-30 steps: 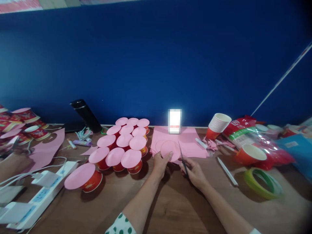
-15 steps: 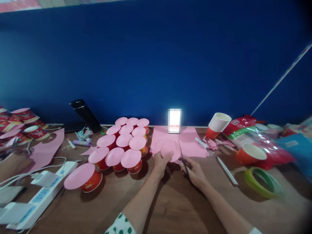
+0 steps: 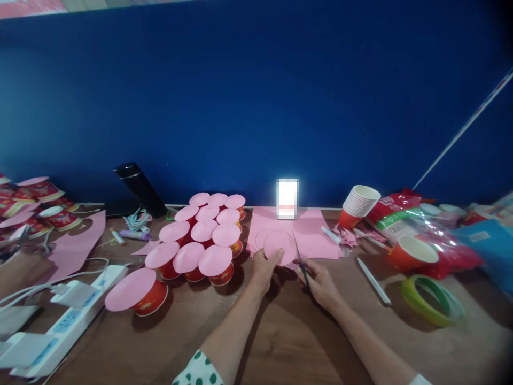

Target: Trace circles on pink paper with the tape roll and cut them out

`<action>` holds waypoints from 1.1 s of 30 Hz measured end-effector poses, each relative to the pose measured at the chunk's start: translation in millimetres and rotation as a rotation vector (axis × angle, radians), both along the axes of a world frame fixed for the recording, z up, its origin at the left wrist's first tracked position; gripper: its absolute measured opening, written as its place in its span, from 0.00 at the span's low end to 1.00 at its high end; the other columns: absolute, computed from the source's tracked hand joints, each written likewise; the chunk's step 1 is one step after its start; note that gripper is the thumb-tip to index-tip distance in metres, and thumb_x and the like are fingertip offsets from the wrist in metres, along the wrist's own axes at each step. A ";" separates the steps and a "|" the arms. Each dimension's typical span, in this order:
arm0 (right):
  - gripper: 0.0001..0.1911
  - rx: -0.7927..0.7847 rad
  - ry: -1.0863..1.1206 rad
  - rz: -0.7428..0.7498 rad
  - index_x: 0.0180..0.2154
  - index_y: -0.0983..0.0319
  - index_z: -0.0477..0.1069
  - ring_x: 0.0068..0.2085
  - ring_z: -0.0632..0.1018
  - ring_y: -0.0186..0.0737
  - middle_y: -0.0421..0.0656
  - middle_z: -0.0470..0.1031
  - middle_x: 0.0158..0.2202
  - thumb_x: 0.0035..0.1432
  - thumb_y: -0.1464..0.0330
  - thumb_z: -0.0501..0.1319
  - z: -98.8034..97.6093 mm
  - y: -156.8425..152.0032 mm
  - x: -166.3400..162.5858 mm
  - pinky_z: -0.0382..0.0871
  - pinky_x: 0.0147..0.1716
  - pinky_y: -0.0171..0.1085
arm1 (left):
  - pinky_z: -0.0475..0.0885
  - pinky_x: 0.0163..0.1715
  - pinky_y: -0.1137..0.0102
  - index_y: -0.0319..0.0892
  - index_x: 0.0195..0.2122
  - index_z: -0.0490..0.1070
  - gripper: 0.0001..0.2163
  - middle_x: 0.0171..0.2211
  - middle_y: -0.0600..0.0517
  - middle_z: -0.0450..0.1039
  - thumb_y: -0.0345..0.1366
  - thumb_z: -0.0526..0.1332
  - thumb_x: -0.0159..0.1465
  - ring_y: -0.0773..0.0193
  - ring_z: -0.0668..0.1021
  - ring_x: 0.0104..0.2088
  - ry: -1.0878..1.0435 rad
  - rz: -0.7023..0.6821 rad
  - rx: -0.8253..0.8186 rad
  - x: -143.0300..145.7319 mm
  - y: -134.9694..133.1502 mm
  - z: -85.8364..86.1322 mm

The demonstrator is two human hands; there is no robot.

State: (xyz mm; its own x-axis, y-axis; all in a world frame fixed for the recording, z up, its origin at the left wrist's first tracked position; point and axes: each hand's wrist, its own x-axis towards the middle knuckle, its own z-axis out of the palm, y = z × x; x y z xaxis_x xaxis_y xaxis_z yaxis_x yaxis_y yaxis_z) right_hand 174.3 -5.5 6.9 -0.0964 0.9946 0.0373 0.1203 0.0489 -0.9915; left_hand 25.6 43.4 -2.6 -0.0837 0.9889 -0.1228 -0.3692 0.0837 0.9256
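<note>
My left hand (image 3: 263, 269) pinches a round pink paper disc (image 3: 279, 245), thumb on its lower edge. Close beside it, my right hand (image 3: 319, 280) grips a pair of scissors (image 3: 300, 259), with the blades pointing up along the disc's right edge. Both hands hover over the near edge of a pink paper sheet (image 3: 308, 231) that lies flat on the brown table (image 3: 280, 337). A small lit screen (image 3: 287, 199) stands upright at the sheet's far edge.
Several red cups capped with pink discs (image 3: 200, 243) cluster left of my hands. White power strips (image 3: 60, 315) and cables lie at far left. A stack of cups (image 3: 358, 206), a red cup (image 3: 411, 253), a white pen (image 3: 374, 281), a green tape ring (image 3: 433, 299) and plastic bags sit right.
</note>
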 end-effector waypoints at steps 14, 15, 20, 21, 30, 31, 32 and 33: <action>0.19 0.009 -0.034 -0.008 0.44 0.66 0.69 0.20 0.65 0.30 0.35 0.63 0.19 0.56 0.59 0.58 -3.7 0.4 0.9 0.59 0.19 0.30 | 0.71 0.29 0.69 0.32 0.33 0.75 0.19 0.29 0.43 0.77 0.43 0.70 0.45 0.63 0.76 0.27 0.016 -0.010 0.021 0.1 -0.4 -0.4; 0.19 0.010 -0.033 -0.013 0.44 0.66 0.69 0.20 0.65 0.30 0.35 0.63 0.19 0.56 0.59 0.59 -3.6 0.4 0.8 0.59 0.19 0.30 | 0.71 0.29 0.69 0.32 0.33 0.75 0.19 0.29 0.43 0.77 0.43 0.70 0.45 0.63 0.76 0.27 0.018 -0.011 0.024 0.0 -0.4 -0.8; 0.19 -0.002 0.024 0.001 0.44 0.65 0.68 0.21 0.65 0.30 0.35 0.64 0.20 0.55 0.59 0.59 -5.2 0.5 1.0 0.60 0.20 0.30 | 0.70 0.28 0.71 0.32 0.32 0.76 0.17 0.28 0.44 0.77 0.41 0.70 0.45 0.64 0.76 0.26 0.051 -0.019 0.042 -0.4 -0.9 -0.3; 0.19 -0.004 0.034 0.008 0.44 0.65 0.68 0.21 0.65 0.30 0.35 0.64 0.20 0.55 0.59 0.60 -5.6 0.6 1.2 0.60 0.20 0.30 | 0.70 0.28 0.71 0.33 0.32 0.76 0.17 0.28 0.45 0.77 0.41 0.70 0.46 0.64 0.75 0.26 0.057 -0.024 0.046 -0.5 -1.1 0.1; 0.17 -0.005 0.047 0.008 0.43 0.64 0.68 0.21 0.65 0.30 0.35 0.64 0.20 0.55 0.60 0.60 -2.9 -0.1 0.6 0.60 0.20 0.30 | 0.69 0.29 0.70 0.33 0.32 0.76 0.18 0.29 0.45 0.77 0.41 0.70 0.44 0.64 0.76 0.27 0.024 -0.033 0.036 -0.4 -2.3 2.3; 0.17 -0.006 0.049 0.010 0.43 0.64 0.68 0.21 0.65 0.30 0.35 0.63 0.20 0.55 0.60 0.59 -2.9 -0.1 0.5 0.60 0.20 0.30 | 0.69 0.29 0.70 0.34 0.32 0.76 0.18 0.29 0.45 0.77 0.41 0.71 0.44 0.64 0.76 0.26 0.024 -0.030 0.029 -0.4 -2.3 2.3; 0.17 -0.007 0.051 0.011 0.43 0.64 0.68 0.21 0.65 0.30 0.35 0.63 0.20 0.55 0.60 0.59 -3.2 0.1 0.6 0.59 0.20 0.30 | 0.69 0.29 0.70 0.34 0.31 0.76 0.18 0.29 0.45 0.77 0.41 0.71 0.44 0.64 0.76 0.26 0.028 -0.027 0.022 -0.4 -2.1 2.2; 0.17 -0.006 0.050 0.010 0.43 0.64 0.68 0.21 0.65 0.30 0.35 0.63 0.20 0.55 0.60 0.59 -3.7 0.3 0.7 0.59 0.20 0.30 | 0.69 0.29 0.70 0.34 0.31 0.76 0.18 0.29 0.45 0.77 0.42 0.71 0.44 0.64 0.76 0.26 0.034 -0.025 0.018 -0.4 -2.0 2.0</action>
State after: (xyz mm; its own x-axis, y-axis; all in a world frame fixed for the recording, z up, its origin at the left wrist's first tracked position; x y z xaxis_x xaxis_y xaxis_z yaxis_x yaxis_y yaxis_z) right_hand 175.0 -5.1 3.1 -0.1049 0.9938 0.0366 0.0703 0.0441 -0.9965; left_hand 25.2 41.4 -0.6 -0.0630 0.9927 -0.1028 -0.3356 0.0759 0.9389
